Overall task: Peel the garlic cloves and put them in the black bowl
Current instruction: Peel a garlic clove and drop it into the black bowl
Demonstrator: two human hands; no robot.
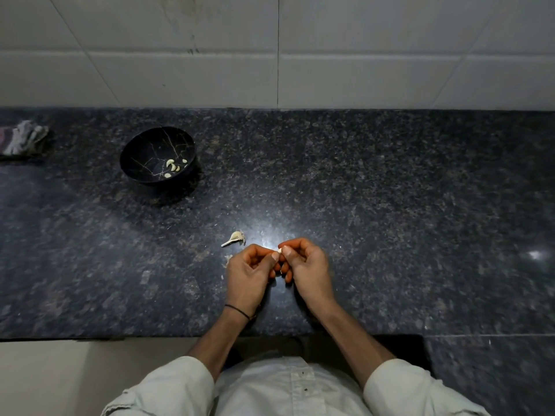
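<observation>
**Dark speckled stone, one clove caught between two hands**

Dark stone fills the view, and at the near middle of the tabletop (pixel 390 205) both hands are up against each other. The left hand (pixel 249 274) comes in with fingers curled, its thumb tip pressed onto a small pale garlic clove (pixel 280 250). The right hand (pixel 306 268) meets it from the other side, forefinger arched over the top and thumb against the same clove. So both grips are clamped on that one clove, held just over the stone, with the two hands' fingers touching or very nearly so. Lower down between the fingers there's another pale speck, and I cannot tell whether it is skin or clove.

Just beyond the left hand lies a dry garlic stalk (pixel 234 238) with a papery flare at one end, flat on the stone. A few skin scraps (pixel 228 258) sit beside the left knuckles.

Well away, toward the far left, stands the black bowl (pixel 141 151), upright, with pale veins running across its inside. In it is a small cluster of peeled cloves (pixel 171 167), gathered on the right side of the bottom. Farther left again, at the frame's edge, there's a crumpled cloth (pixel 22 141).

A thin black thread (pixel 237 311) circles the left wrist. Pale rolled sleeves (pixel 177 385) and a white shirt (pixel 288 388) fill the bottom of the view, and a white tiled wall (pixel 210 55) rises behind the stone.
</observation>
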